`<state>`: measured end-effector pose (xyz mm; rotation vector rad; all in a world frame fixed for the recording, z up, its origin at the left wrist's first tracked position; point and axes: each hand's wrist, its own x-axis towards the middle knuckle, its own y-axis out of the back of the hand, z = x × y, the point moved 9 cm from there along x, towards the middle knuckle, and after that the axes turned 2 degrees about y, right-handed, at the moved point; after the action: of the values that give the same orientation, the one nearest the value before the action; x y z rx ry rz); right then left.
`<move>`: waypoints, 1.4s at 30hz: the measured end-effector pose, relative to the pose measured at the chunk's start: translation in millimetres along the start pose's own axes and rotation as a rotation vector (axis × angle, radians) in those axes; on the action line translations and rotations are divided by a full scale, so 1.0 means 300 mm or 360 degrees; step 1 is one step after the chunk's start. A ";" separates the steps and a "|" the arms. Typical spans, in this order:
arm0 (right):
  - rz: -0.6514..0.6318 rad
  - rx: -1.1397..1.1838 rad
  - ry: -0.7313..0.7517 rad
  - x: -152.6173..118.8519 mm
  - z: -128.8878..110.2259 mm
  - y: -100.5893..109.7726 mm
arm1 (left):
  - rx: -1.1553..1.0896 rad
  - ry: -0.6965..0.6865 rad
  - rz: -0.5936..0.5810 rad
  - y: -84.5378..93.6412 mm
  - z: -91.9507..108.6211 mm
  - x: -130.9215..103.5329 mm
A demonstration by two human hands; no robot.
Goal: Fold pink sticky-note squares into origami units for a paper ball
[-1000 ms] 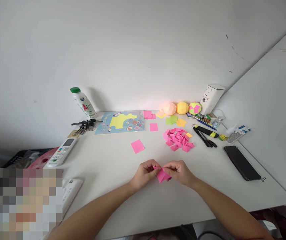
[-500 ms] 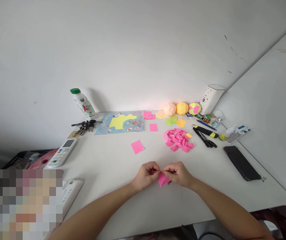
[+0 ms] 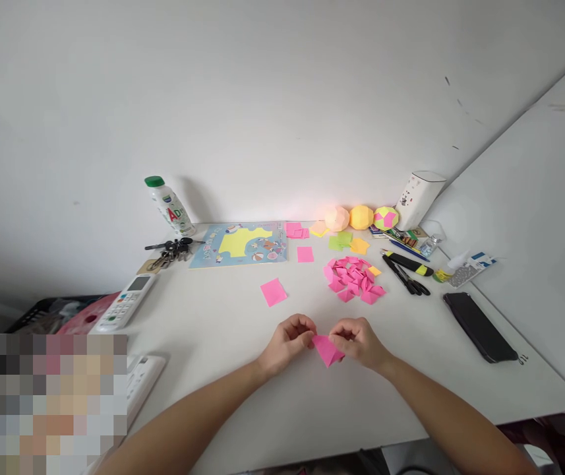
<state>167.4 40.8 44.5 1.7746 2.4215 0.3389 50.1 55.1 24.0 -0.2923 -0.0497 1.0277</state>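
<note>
Between my hands is a folded pink paper piece (image 3: pixel 327 351), its point hanging downward. My left hand (image 3: pixel 289 343) pinches its left corner between thumb and finger. On the other side, my right hand (image 3: pixel 358 343) grips its upper right edge, thumb in front and some fingers hidden behind. Beyond my right hand lies a heap of folded pink paper pieces (image 3: pixel 354 278). A flat pink paper square (image 3: pixel 273 292) rests ahead of my left hand, and a second pink square (image 3: pixel 305 254) lies farther back.
Faceted paper balls (image 3: pixel 361 217) line the wall. Scissors (image 3: pixel 405 276), a utility knife (image 3: pixel 408 262) and a black pouch (image 3: pixel 480 327) lie right. A blue sticker sheet (image 3: pixel 242 244), bottle (image 3: pixel 169 206), keys (image 3: pixel 176 249) and remote control (image 3: pixel 127 303) are left.
My hands have drawn slightly apart, and the pink piece has shifted a little right, showing more of its face. The view has tilted slightly.
</note>
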 end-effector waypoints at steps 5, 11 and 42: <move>-0.0018 -0.0212 0.0150 -0.005 -0.011 -0.025 | 0.0100 0.0114 -0.0108 -0.033 -0.047 -0.005; 0.0035 -0.0406 0.0347 -0.017 -0.039 -0.044 | 0.0239 0.0000 -0.0104 -0.039 -0.038 -0.007; 0.0174 -0.0117 0.0052 0.003 -0.013 0.056 | -0.0019 -0.0050 0.0292 0.079 -0.019 0.010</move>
<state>181.9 46.0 52.3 1.8884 2.3063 0.4658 32.9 67.7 12.0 -0.2956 -0.0582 1.2143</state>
